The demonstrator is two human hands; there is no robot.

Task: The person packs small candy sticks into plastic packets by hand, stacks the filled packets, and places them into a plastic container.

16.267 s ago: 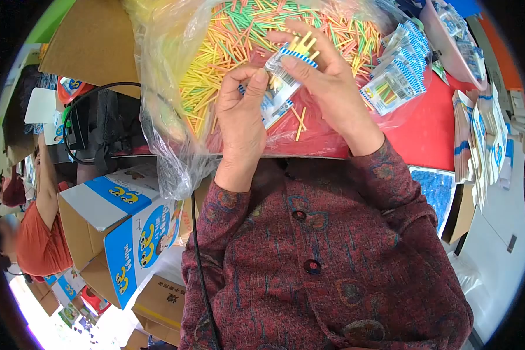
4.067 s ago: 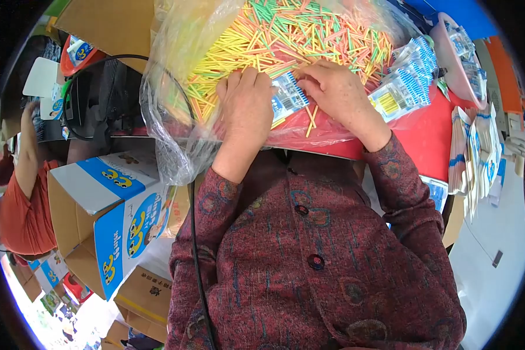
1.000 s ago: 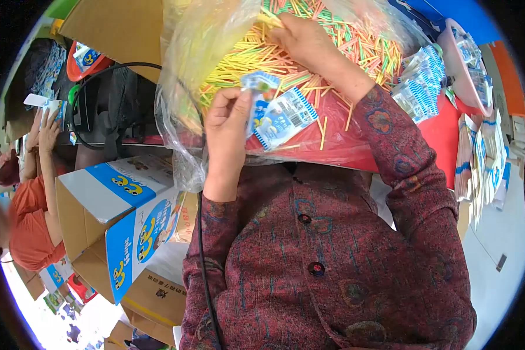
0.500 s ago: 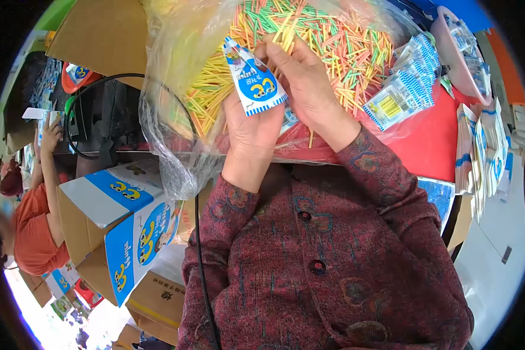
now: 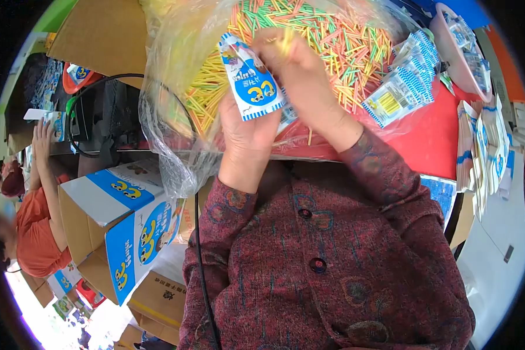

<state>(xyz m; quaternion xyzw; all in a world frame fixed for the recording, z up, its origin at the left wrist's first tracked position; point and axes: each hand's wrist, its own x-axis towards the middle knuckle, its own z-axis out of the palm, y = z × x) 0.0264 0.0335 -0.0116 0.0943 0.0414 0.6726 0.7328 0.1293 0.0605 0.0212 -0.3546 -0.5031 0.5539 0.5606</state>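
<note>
A blue and white packet (image 5: 254, 87) with cartoon eyes is held upright in my left hand (image 5: 245, 131), its striped end toward me. Close to its right side is my right hand (image 5: 306, 76), blurred, its fingers closed round a few yellow sticks (image 5: 286, 42). Behind both hands, many yellow, green and pink sticks (image 5: 344, 44) lie heaped on a clear plastic sheet (image 5: 169, 116). Part of another packet (image 5: 288, 116) shows beneath my hands. To the right of the heap, filled packets (image 5: 391, 99) overlap in a row.
A pink basin (image 5: 461, 58) with packets stands at the right, above stacked flat packaging (image 5: 472, 151). An open printed carton (image 5: 114, 233) is at the lower left. A black cable (image 5: 197, 256) hangs in front of me. Another person (image 5: 41, 227) works at the far left.
Over the last second my right hand came back from the heap with sticks to the packet. My left hand now holds a packet upright; the packet that lay before me is mostly hidden.
</note>
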